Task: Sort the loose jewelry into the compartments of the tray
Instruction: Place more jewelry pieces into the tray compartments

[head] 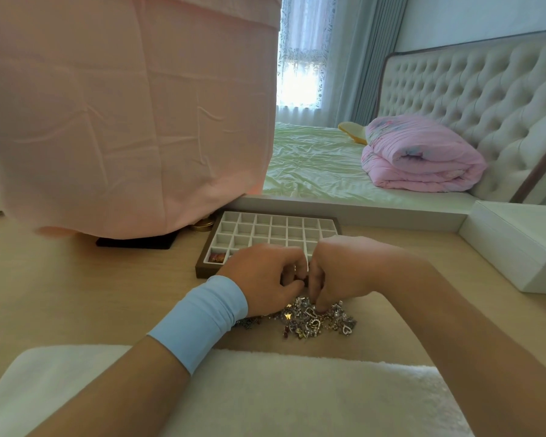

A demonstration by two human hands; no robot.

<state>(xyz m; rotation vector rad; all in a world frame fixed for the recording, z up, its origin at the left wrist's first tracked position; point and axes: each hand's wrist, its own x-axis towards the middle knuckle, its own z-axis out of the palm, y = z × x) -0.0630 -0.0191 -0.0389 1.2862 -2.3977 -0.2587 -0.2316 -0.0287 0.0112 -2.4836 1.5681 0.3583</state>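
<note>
A heap of loose jewelry (316, 320), silver and gold pieces with heart and butterfly shapes, lies on the wooden desk in front of me. Just behind it stands the tray (275, 230), brown-framed with many small white compartments; a reddish piece (217, 257) lies in its near left compartment. My left hand (262, 279), with a light blue wristband, and my right hand (338, 272) meet above the heap's far edge. Their curled fingertips pinch a small dark piece (301, 280) between them. My right fingertips also touch the top of the heap.
A pink cloth-covered object (123, 115) stands at the back left of the desk (108, 294), with a black pad (136, 242) and a gold tin (204, 225) at its base. A white box (517, 244) sits at the right. A white towel (265, 389) covers the near edge.
</note>
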